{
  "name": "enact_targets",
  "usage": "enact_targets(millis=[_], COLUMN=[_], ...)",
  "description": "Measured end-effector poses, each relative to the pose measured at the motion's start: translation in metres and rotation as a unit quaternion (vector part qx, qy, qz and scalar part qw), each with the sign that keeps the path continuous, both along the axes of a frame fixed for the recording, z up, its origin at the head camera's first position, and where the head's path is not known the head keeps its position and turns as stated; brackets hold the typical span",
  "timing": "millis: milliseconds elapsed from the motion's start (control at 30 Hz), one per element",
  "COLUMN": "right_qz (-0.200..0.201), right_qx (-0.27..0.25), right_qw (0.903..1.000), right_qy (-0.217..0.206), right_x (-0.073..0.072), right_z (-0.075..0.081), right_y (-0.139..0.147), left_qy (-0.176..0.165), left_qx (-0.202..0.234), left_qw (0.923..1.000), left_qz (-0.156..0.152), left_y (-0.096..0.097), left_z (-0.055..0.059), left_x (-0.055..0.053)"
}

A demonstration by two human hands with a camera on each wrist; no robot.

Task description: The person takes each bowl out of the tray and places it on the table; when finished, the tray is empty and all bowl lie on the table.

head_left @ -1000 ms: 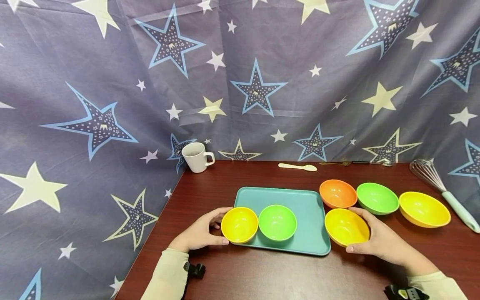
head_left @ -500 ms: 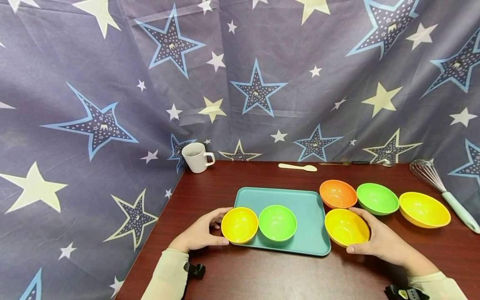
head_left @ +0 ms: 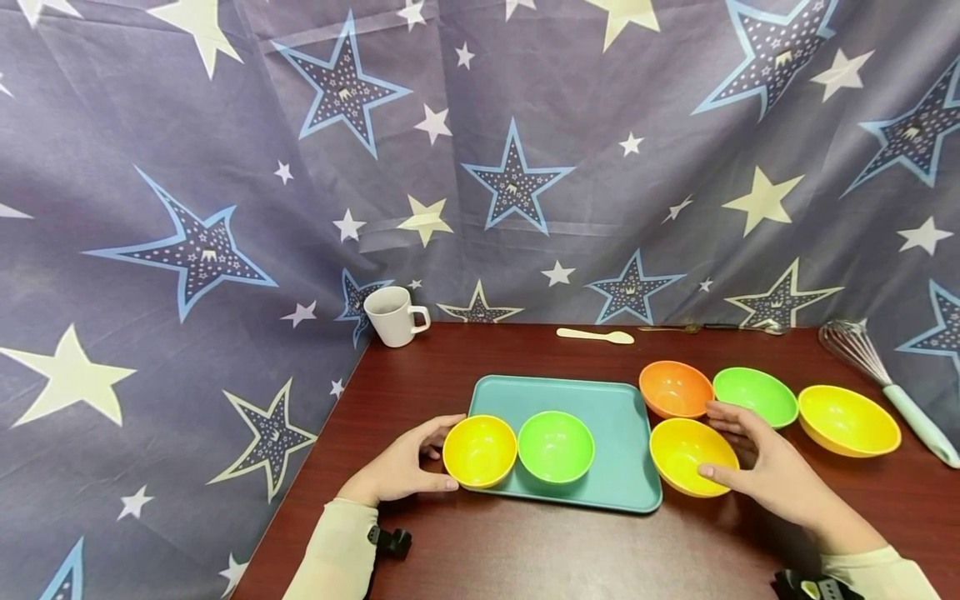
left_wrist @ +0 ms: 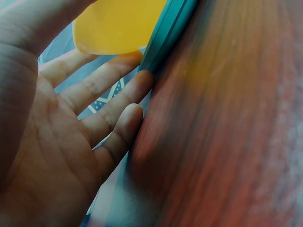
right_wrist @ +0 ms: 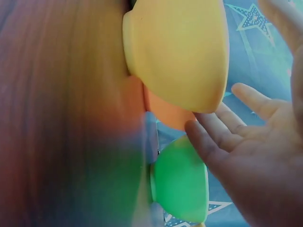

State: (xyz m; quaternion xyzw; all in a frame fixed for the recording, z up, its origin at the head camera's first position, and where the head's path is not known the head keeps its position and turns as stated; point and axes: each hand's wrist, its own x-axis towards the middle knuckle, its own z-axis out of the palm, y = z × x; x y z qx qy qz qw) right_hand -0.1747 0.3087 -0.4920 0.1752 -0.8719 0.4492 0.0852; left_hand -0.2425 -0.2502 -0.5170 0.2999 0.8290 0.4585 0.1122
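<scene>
Upright on the left and middle of the teal tray, the left yellow bowl and the near green bowl, side by side, bases down, probably for a steady stand. At the left side of the left yellow bowl, the left hand: fingers wide and only slightly bent, thumb at the near side, likely placed so as to steady the wall without covering the opening; firm contact or light touch, cannot tell. Just right of the tray, on the worktop, the middle yellow bowl, also upright. Beside it the right hand, fingers spread wide, thumb over the near-right rim, no grip visible; span apparently suited to the bowl's width. Beyond, in a row to the right, mouths up, presumably for easy separate reach: orange bowl, far green bowl, rightmost yellow bowl. Along the far edge a mug, a pale spoon and, at right, a whisk, perhaps out there to leave working room.
</scene>
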Motion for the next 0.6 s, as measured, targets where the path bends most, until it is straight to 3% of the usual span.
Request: enact_targets(millis=[200,600], right_qz=[-0.012,0.031], right_qx=[-0.01,0.023], right_qw=[0.9997,0.9987], right_qy=[0.018,0.034], right_x=[0.001,-0.006], right_z=[0.008,0.027], right_y=[-0.008,-0.03], left_qy=[0.017,0.014], left_qx=[-0.002,-0.008], left_qw=[0.9998,0.9999], left_qz=[-0.011,-0.005], left_y=[-0.001,-0.002], left_z=[-0.002,-0.003], left_x=[-0.001,-0.001])
